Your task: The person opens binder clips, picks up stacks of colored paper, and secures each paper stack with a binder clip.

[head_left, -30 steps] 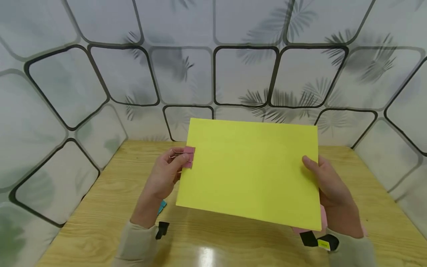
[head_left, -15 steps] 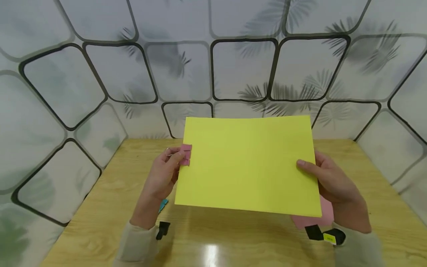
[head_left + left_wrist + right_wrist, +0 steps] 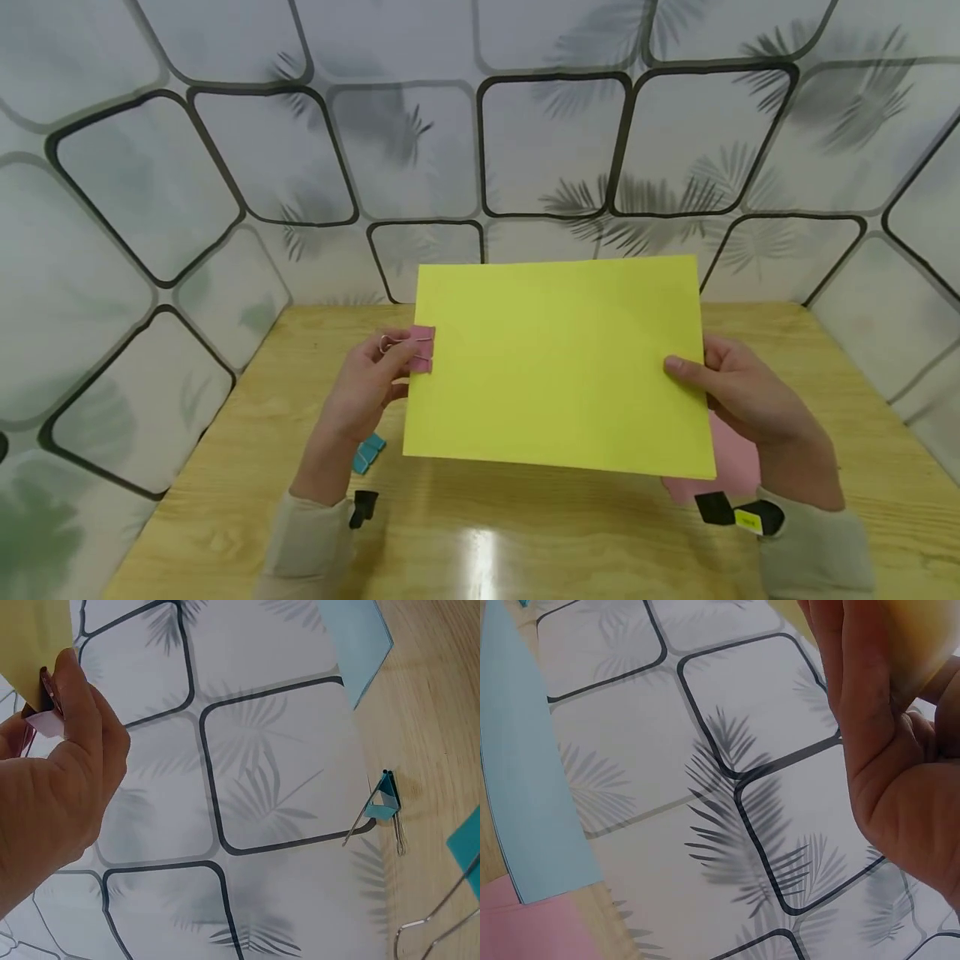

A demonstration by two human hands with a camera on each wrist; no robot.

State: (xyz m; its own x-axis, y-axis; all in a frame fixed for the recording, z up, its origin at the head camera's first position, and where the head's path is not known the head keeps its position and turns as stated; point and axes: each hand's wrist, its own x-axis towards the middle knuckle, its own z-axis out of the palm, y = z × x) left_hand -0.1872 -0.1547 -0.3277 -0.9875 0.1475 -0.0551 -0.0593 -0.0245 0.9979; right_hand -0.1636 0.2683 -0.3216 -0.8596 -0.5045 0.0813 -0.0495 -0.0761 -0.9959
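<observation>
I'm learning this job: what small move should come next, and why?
Probably lower the yellow paper to the table: the pink clip, pinched by the left hand, already sits on one edge, while the right hand holds the opposite edge aloft.

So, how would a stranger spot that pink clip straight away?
Find the big yellow sheet held up above the wooden table. At its left edge, the left hand holds a small pink binder clip. Unlike the turquoise clips on the table, it is pink and sits on the sheet's edge.
</observation>
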